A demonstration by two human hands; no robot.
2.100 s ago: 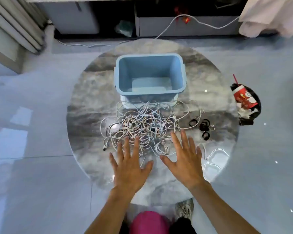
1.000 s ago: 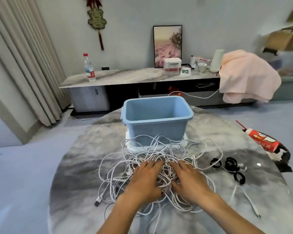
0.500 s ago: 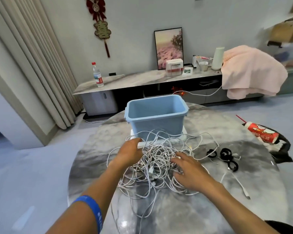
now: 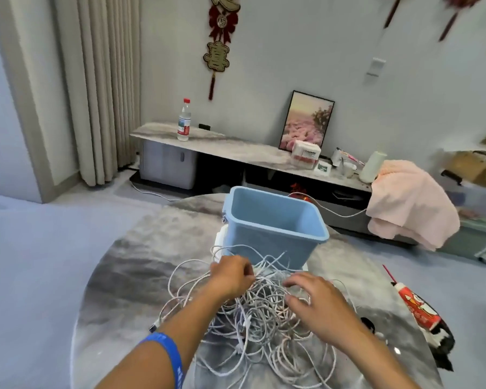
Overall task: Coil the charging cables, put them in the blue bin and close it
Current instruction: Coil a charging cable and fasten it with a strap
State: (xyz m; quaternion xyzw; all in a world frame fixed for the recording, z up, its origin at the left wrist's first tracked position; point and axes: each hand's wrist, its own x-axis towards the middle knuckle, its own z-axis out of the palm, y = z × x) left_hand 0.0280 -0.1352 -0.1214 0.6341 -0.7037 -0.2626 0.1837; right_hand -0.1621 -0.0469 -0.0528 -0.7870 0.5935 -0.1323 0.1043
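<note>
The left hand (image 4: pixel 232 276) has its fingers curled round some white strands at the top of the cables (image 4: pixel 253 313). It pinches them tight. The right hand (image 4: pixel 317 307) hovers just beside it with its fingers bent and spread, touching the heap, and holds nothing that I can see.

The cables lie right under both hands in one big tangle on the table (image 4: pixel 129 273). The heap has no long way to it yet; loops run every way.

The bin (image 4: pixel 272 228) stands just past the left hand, open at the top, with no cables in it. The left hand is nearer to it.

I think one cable must first be pulled free toward the person, away from the bin.
</note>
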